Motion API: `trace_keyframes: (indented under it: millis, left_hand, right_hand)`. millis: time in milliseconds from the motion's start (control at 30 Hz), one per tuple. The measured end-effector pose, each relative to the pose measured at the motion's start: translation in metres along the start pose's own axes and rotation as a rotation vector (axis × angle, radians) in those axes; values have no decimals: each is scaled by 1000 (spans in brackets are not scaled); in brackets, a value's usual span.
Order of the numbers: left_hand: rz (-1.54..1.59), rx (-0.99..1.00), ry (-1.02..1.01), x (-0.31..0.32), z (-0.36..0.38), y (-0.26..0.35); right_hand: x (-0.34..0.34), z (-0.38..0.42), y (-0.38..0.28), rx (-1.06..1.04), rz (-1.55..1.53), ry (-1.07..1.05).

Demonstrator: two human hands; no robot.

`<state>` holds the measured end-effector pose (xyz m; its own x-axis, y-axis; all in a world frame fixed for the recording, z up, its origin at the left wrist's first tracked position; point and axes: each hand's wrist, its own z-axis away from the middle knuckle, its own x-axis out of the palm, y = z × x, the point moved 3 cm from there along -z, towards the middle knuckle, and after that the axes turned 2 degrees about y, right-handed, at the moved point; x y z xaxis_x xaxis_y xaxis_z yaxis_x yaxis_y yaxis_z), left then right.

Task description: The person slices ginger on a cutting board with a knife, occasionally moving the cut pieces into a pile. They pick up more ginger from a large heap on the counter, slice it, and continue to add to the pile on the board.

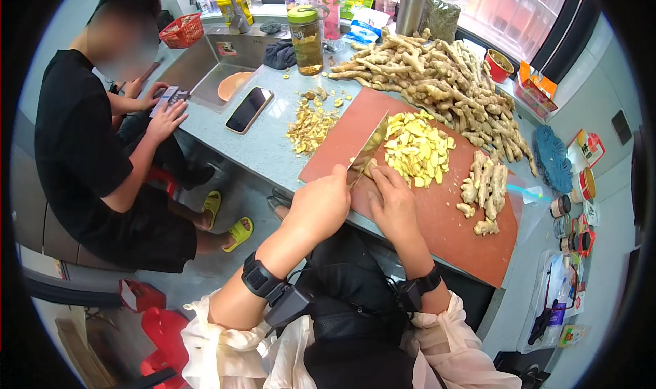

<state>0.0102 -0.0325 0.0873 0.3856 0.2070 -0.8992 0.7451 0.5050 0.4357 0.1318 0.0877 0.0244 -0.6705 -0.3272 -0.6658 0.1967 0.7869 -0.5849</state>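
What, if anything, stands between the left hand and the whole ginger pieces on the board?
The right hand stands directly in between, with the sliced ginger pile just past it. Beyond that pile, nothing visible blocks the whole ginger pieces.

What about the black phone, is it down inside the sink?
No, the phone lies on the counter, beside the sink.

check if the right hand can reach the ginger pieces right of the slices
Probably yes: mostly bare board lies between the right hand and those ginger pieces, though that hand is at the knife.
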Motion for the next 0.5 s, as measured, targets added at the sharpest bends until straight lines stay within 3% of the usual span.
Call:
trace_keyframes:
  millis: [500]
  left_hand:
    - [3,24,97,20,-14,14]
  right_hand:
    - [1,-1,-3,-53,27,31]
